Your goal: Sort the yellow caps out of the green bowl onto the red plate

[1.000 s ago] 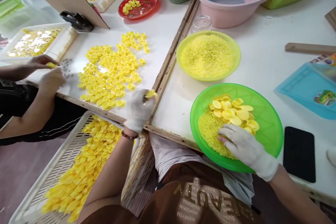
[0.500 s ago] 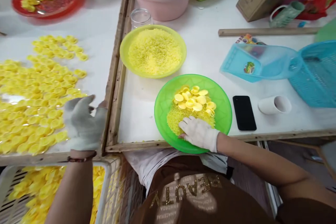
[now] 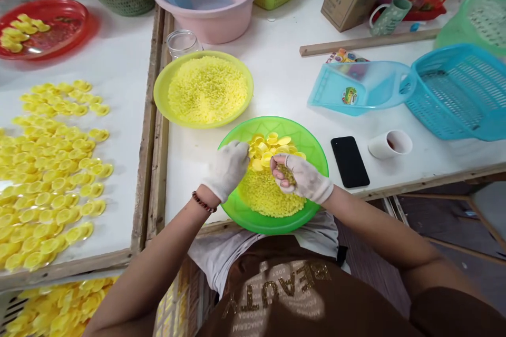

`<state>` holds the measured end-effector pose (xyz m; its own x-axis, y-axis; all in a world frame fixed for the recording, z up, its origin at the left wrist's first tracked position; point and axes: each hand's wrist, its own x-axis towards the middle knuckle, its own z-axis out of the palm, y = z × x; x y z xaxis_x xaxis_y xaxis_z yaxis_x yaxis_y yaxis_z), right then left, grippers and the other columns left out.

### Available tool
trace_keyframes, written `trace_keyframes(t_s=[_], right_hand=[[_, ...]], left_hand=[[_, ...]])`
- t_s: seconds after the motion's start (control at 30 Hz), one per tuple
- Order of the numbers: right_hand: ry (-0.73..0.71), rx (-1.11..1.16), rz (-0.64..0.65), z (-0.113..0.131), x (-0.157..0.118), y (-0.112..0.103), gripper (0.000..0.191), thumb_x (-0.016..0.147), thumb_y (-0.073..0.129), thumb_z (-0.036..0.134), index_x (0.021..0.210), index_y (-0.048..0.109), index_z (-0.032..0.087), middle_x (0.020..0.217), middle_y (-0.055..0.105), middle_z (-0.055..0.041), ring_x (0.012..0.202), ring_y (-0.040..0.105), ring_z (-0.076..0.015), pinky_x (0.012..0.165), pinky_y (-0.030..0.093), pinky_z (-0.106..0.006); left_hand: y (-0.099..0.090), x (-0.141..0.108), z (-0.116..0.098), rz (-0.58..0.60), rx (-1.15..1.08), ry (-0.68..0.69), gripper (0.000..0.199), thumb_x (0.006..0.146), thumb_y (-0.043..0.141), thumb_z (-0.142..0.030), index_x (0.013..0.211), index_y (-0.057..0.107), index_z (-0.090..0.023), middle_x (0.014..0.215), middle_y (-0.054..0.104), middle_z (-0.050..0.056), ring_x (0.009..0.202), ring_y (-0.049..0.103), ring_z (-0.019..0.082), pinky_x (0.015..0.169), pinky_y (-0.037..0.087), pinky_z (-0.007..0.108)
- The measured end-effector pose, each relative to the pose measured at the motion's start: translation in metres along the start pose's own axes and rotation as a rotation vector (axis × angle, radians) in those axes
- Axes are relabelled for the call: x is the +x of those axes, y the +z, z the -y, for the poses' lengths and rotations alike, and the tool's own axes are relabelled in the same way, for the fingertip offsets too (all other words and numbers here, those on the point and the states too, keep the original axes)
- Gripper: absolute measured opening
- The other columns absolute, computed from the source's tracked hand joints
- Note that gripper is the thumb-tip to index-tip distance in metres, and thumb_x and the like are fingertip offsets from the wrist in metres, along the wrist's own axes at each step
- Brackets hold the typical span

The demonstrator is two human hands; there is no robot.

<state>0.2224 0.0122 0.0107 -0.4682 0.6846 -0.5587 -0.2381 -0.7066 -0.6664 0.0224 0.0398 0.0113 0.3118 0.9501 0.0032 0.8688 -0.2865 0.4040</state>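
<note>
A green plate [image 3: 272,224] holds small yellow grains [image 3: 272,197] with a pile of yellow round caps [image 3: 265,154] at its far side. My left hand [image 3: 231,166], gloved with a beaded bracelet at the wrist, is closed over the plate's left part beside the caps; what its fingers hold is hidden. Above the grains on the right, my right hand [image 3: 298,175] is turned partly palm up, its bare fingers curled around some yellow grains. Behind the plate stands a yellow bowl [image 3: 203,89] heaped with the same grains.
Many yellow caps [image 3: 47,179] lie on the left table beyond a wooden edge [image 3: 148,142]. A pink basin [image 3: 205,18] and glass jar [image 3: 182,42] are behind. To the right: black phone [image 3: 350,162], white cup [image 3: 389,145], blue scoop [image 3: 359,87], blue basket [image 3: 462,92].
My left hand has moved right from the caps on the left table to the green plate. My right hand has risen from the grains, turned up and curled round some. The view has shifted.
</note>
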Motion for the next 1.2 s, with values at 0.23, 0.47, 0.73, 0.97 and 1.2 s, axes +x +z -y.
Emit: trace_keyframes(t_s=[0.23,0.47,0.73,0.97,1.2], right_hand=[[-0.377,0.111,-0.045,0.017,0.002,0.033,0.045,0.083,0.075,0.059,0.08,0.053,0.02,0.058,0.045,0.0092,0.04,0.036,-0.0036,0.036,0.019,-0.017],[-0.63,0.126,-0.06,0.016,0.017,0.059,0.042,0.089,0.069,0.06,0.082,0.054,0.022,0.06,0.048,0.0083,0.042,0.045,-0.0057,0.039,0.031,-0.02],[-0.716,0.087,-0.08,0.013,0.017,0.053,0.04,0.094,0.065,0.057,0.08,0.052,0.022,0.062,0.046,0.0078,0.045,0.049,-0.0069,0.042,0.037,-0.022],[-0.612,0.128,-0.124,0.021,0.004,0.045,0.044,0.09,0.067,0.062,0.081,0.051,0.022,0.058,0.041,0.0094,0.042,0.039,-0.0052,0.038,0.026,-0.019],[-0.675,0.093,-0.099,0.016,0.005,0.046,0.041,0.091,0.068,0.058,0.08,0.051,0.022,0.06,0.042,0.0091,0.042,0.042,-0.006,0.04,0.031,-0.021]], left_hand=[[-0.008,-0.033,-0.005,-0.197,-0.119,-0.116,0.02,0.093,0.055,-0.029,0.081,0.067,-0.018,0.076,0.07,0.006,0.071,0.063,0.02,0.065,0.043,0.03],[-0.002,-0.038,-0.026,0.135,-1.03,-0.479,0.02,0.082,0.063,-0.035,0.086,0.062,-0.016,0.069,0.07,0.004,0.064,0.07,0.018,0.063,0.059,0.029],[0.004,-0.041,-0.023,0.248,-1.333,-0.568,0.029,0.076,0.072,-0.037,0.09,0.061,-0.013,0.066,0.071,0.005,0.063,0.073,0.017,0.062,0.062,0.024],[0.005,-0.042,-0.018,0.252,-1.501,-0.607,0.031,0.071,0.078,-0.03,0.09,0.06,-0.013,0.068,0.072,0.005,0.062,0.072,0.015,0.06,0.062,0.022],[0.014,-0.042,-0.021,0.276,-1.504,-0.612,0.029,0.072,0.077,-0.028,0.091,0.061,-0.012,0.071,0.072,0.005,0.063,0.073,0.015,0.062,0.063,0.022]])
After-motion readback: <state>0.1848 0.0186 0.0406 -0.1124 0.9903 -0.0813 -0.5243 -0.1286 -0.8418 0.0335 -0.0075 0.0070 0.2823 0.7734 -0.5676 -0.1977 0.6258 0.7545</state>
